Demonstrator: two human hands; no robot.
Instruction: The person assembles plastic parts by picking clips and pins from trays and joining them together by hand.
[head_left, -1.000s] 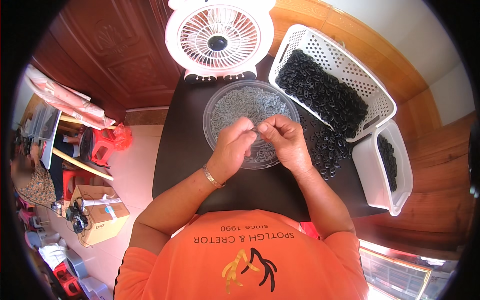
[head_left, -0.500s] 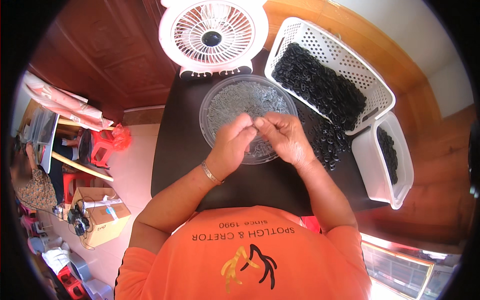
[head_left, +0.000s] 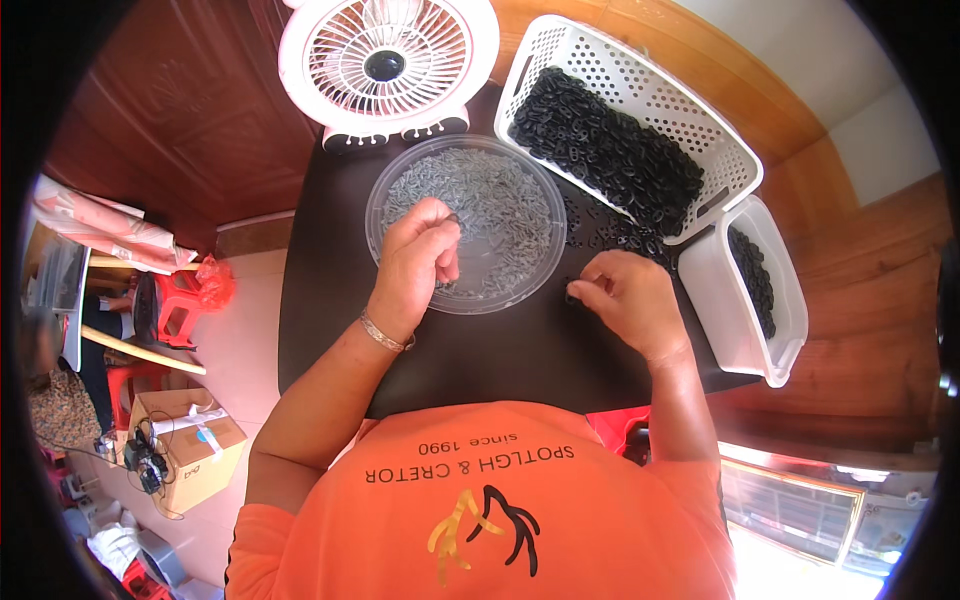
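Observation:
My left hand (head_left: 418, 255) is closed over the near left part of a round clear tub (head_left: 378, 270), a small dark piece (head_left: 454, 218) showing at its fingertips. Many small, thin grey pieces (head_left: 500, 205) lie in the tub. To the right of the tub my right hand (head_left: 632, 300) is closed in a pinch above the dark table. A small black plastic part (head_left: 572, 291) shows between its thumb and fingers. Loose black oval parts (head_left: 640, 238) are scattered on the table just beyond that hand.
A white perforated basket (head_left: 690, 115) of black parts lies tipped at the back right. Beside it stands a white bin (head_left: 735, 290) with more. A pink-and-white fan (head_left: 385, 66) sits behind the tub. On the floor at left are a cardboard box (head_left: 190, 450) and a red stool (head_left: 178, 310).
My hands, which met over the tub, have moved apart. The right one now sits right of the tub with a black part in its fingers; the left stays over the tub.

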